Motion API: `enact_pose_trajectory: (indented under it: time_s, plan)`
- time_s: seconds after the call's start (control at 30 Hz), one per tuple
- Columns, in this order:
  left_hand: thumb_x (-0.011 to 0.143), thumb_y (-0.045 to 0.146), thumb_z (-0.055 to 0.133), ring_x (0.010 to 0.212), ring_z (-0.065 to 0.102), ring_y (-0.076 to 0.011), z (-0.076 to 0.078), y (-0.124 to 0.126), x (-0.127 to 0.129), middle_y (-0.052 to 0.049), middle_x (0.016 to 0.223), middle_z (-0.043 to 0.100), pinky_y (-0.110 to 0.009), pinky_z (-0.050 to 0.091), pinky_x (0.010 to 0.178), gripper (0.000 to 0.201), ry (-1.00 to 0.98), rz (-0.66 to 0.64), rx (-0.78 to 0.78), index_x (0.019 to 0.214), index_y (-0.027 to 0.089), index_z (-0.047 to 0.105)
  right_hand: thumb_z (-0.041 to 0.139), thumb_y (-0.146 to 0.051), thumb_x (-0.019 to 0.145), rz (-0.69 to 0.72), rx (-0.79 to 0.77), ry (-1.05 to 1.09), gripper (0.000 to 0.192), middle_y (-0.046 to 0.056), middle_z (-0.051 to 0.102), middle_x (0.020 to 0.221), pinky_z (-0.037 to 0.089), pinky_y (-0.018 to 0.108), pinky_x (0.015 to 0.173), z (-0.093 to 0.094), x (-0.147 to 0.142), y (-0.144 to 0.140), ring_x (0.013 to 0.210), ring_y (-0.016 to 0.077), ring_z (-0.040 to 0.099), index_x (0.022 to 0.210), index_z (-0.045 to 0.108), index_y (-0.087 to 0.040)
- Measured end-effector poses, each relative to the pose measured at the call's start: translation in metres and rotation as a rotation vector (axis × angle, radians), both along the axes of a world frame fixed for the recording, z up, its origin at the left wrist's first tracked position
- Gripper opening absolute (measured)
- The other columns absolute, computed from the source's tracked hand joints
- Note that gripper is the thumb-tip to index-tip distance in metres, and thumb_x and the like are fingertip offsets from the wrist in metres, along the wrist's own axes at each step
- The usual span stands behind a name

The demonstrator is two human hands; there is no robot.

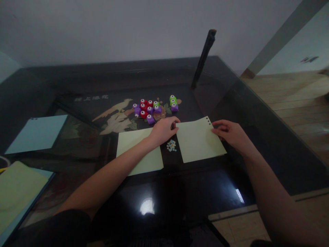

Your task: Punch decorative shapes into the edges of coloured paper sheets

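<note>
Between my hands is a pale yellow-green sheet of paper (200,142), slightly raised, with several small punched shapes at its upper right corner. My left hand (164,128) pinches its upper left corner. At the right edge, near the punched corner, the thumb and fingers of my right hand (228,133) close on the sheet. A small pile of tiny paper cutouts (171,145) lies just left of this sheet. Under my left forearm rests another yellow-green sheet (151,160), partly hidden. Beyond my left hand stand several red, purple and green craft punches (149,110) with eye-like tops.
A separate green and purple row of punches (173,103) stands farther right. A light blue sheet (38,133) lies at the left, above a stack of yellow and blue paper (20,192). A black upright pole (204,58) rises behind the glossy dark table (218,192).
</note>
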State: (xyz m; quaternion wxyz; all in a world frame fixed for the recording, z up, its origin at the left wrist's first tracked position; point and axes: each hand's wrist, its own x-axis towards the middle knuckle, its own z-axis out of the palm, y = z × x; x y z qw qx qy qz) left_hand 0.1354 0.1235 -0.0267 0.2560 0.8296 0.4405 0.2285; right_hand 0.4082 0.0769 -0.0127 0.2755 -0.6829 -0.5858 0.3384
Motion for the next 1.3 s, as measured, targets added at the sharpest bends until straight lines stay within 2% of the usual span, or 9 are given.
enact_pose_trajectory:
  time_s: [0.43,0.8,1.3]
  plan:
    - [0.078,0.016,0.061,0.069,0.054,-0.0149,-0.0007,0.0003,0.0008,-0.002,0.082,0.060,-0.028,0.043,0.065,0.023,0.031,0.007,0.025,0.101,0.017,0.064,0.067,-0.031,0.070,0.012,0.027,-0.064,0.038,0.002,0.063,0.065,0.044,0.029,0.049,-0.0027,0.0001,0.0000,0.051,0.0149,0.055,0.105,0.064,-0.016]
    - [0.078,0.015,0.062,0.077,0.056,-0.0159,0.0000,-0.0005,0.0000,-0.006,0.103,0.056,-0.030,0.048,0.068,0.021,-0.003,0.012,0.023,0.099,0.016,0.064,0.069,-0.031,0.068,0.026,0.031,-0.118,0.034,0.000,0.058,0.065,0.044,0.029,0.049,-0.0088,0.0040,0.0013,0.051,0.0139,0.054,0.099,0.064,-0.017]
    - [0.081,0.017,0.060,0.078,0.058,-0.0174,0.0020,-0.0022,0.0019,-0.006,0.104,0.060,-0.028,0.046,0.063,0.019,0.075,0.012,0.027,0.099,0.017,0.064,0.067,-0.030,0.069,0.005,0.028,-0.141,0.034,-0.001,0.055,0.068,0.043,0.028,0.049,-0.0091,0.0038,0.0021,0.051,0.0127,0.053,0.099,0.065,-0.016]
